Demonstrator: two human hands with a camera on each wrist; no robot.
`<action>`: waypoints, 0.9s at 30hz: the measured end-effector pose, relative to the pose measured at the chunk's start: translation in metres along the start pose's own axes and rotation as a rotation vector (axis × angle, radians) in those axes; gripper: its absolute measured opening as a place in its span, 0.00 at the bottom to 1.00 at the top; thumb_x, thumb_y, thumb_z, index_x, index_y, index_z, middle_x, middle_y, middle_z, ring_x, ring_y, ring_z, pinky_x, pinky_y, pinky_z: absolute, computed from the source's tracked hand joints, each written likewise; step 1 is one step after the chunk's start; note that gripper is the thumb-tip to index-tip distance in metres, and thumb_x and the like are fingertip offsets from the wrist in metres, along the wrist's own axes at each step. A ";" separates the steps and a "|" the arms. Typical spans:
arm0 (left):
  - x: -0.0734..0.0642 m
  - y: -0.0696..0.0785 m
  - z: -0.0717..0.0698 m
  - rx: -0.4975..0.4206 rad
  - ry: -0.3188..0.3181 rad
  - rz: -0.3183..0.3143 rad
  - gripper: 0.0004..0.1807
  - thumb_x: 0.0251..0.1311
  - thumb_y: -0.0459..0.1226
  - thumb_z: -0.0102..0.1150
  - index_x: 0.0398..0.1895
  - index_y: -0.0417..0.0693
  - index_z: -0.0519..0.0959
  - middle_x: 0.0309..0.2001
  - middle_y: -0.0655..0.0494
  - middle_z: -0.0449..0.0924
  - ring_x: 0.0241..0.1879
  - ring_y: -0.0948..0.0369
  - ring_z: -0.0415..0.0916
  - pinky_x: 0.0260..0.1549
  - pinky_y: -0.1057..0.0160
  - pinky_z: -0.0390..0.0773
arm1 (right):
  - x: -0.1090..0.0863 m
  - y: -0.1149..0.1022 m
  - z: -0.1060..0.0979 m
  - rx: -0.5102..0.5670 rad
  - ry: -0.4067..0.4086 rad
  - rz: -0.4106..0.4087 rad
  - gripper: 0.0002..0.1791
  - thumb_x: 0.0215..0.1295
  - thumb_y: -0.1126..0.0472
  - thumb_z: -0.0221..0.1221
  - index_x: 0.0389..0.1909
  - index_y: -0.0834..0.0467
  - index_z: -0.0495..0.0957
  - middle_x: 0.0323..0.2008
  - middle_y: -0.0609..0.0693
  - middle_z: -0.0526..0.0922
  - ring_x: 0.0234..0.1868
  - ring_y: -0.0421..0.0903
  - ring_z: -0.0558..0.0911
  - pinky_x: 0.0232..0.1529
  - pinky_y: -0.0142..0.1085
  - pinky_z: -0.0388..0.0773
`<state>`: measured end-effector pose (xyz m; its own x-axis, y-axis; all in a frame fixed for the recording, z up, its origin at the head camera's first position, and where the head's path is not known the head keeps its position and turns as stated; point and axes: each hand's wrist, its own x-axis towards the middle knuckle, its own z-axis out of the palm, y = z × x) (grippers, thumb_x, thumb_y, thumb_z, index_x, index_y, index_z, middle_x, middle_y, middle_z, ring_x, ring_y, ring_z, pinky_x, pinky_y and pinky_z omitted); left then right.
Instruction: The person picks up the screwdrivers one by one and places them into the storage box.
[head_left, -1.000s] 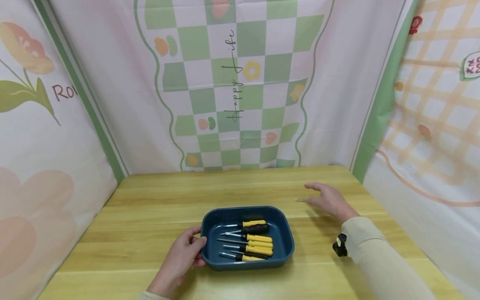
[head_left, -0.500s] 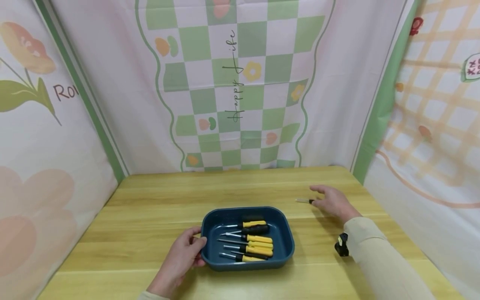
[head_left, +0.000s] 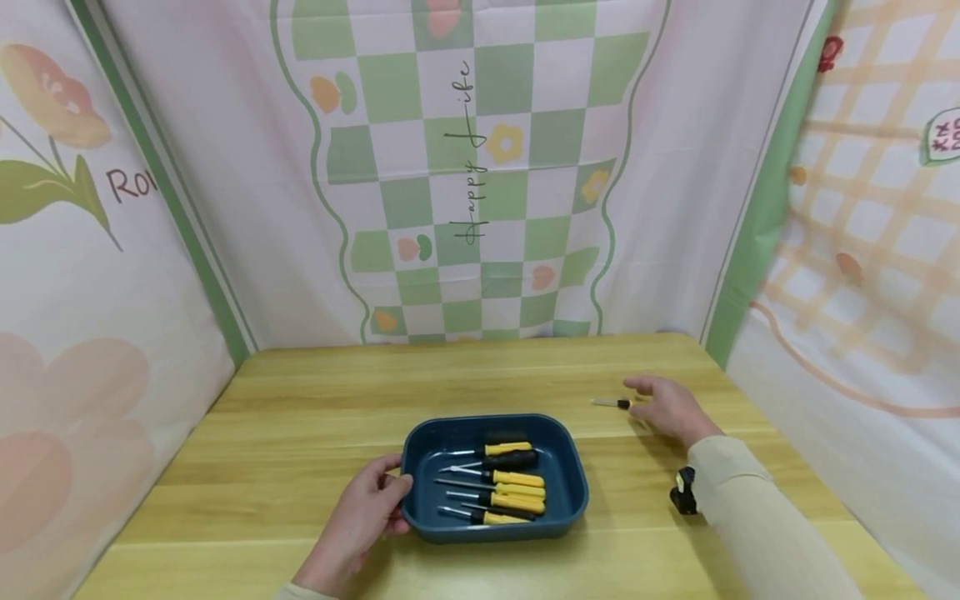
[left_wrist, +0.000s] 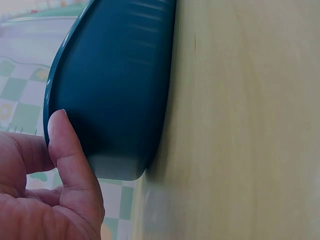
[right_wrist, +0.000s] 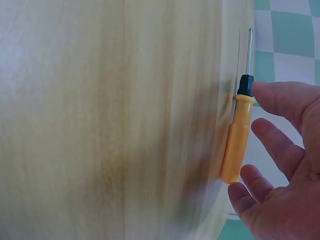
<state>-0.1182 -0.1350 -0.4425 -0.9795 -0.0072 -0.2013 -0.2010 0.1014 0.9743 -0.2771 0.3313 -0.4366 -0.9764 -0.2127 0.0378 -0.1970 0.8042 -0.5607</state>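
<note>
My left hand [head_left: 362,515] grips the left end of a dark blue rectangular tray [head_left: 495,532], its thumb over the rim. Seen from the left wrist, the thumb [left_wrist: 70,155] lies against the tray wall. Inside lie several screwdrivers [head_left: 517,502], most with yellow handles, one with a black handle. Beyond the tray to the right, a screwdriver [head_left: 609,403] lies on the table, its shaft toward the left. My right hand [head_left: 666,408] is close over its handle. The right wrist view shows the spread fingers beside the yellow handle [right_wrist: 236,145], not closed round it.
The wooden table [head_left: 300,400] runs back to a hanging cloth [head_left: 480,167] with green and white checks. More printed cloth hangs along the left and right sides. A small black device [head_left: 682,492] sits at the right sleeve.
My right hand has drawn back slightly to the right and toward me, uncovering more of the loose screwdriver, which stays in place. The left hand and tray have not moved.
</note>
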 end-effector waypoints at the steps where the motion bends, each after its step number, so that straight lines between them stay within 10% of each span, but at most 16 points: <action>1: 0.000 0.000 0.000 0.001 0.001 0.000 0.26 0.76 0.36 0.54 0.73 0.38 0.68 0.42 0.46 0.74 0.27 0.59 0.76 0.22 0.66 0.83 | 0.000 0.000 0.000 0.001 -0.002 0.003 0.31 0.69 0.63 0.63 0.71 0.67 0.70 0.66 0.76 0.71 0.67 0.77 0.70 0.67 0.72 0.64; 27: 0.003 -0.003 0.001 0.017 0.007 -0.001 0.26 0.76 0.36 0.54 0.73 0.38 0.67 0.42 0.45 0.74 0.27 0.58 0.77 0.22 0.65 0.83 | 0.001 0.008 0.002 -0.044 -0.002 -0.002 0.24 0.63 0.70 0.63 0.61 0.70 0.78 0.55 0.71 0.82 0.57 0.70 0.80 0.62 0.67 0.73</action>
<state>-0.1206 -0.1345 -0.4466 -0.9793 -0.0139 -0.2020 -0.2022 0.1179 0.9722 -0.2796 0.3364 -0.4430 -0.9758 -0.2157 0.0370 -0.2028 0.8275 -0.5235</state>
